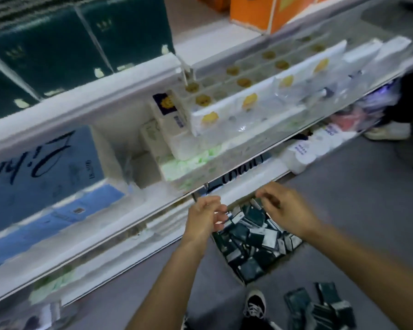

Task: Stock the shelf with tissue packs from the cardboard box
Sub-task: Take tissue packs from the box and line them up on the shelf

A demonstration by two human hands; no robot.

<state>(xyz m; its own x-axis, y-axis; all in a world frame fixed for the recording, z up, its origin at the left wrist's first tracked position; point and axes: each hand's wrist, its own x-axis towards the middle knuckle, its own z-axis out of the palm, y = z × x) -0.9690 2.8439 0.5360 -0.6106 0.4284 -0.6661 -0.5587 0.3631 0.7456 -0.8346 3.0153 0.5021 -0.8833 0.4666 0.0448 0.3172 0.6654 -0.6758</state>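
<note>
Now both hands hover over the cardboard box (255,241) of dark tissue packs (253,232) below the shelf (119,225): left hand (206,216) and right hand (281,208) loosely curled, seemingly empty. Best gather several packs squarely before lifting.

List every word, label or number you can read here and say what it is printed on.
Large blue pack on the shelf, left: cursive script, seen upside down, not surely readable.
Dark strip under the shelf edge: cursive letters, blurred.
Purple-labelled white pack: small print, unreadable.
White bottles on the floor: blue print, too small.
</note>
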